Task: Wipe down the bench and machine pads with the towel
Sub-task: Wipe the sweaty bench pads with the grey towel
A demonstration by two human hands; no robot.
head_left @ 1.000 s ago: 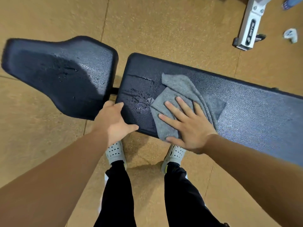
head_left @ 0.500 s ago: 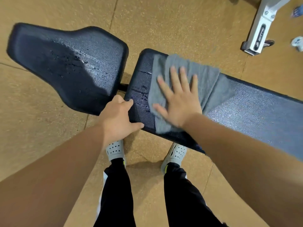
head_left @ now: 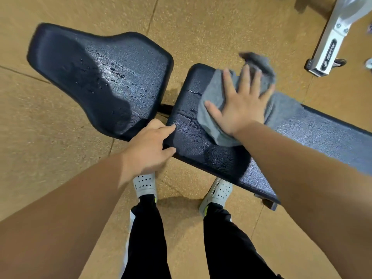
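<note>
A black padded bench lies across the floor in two parts. The seat pad [head_left: 96,81] on the left carries scattered water droplets. The long back pad [head_left: 322,137] runs off to the right, with wet streaks near its left end. My right hand [head_left: 241,103] presses flat, fingers spread, on a grey towel [head_left: 213,117] at the far left part of the back pad; the towel's far corner bunches over the pad's back edge. My left hand [head_left: 151,148] grips the near left corner of the back pad.
The floor is tan speckled rubber. A white machine leg [head_left: 330,43] stands at the upper right. My two feet in light perforated shoes [head_left: 145,184] stand on the floor just below the bench's near edge.
My right hand has pushed the towel from the pad's near edge toward its far edge, bunching the cloth there. My left hand has stayed on the pad's corner.
</note>
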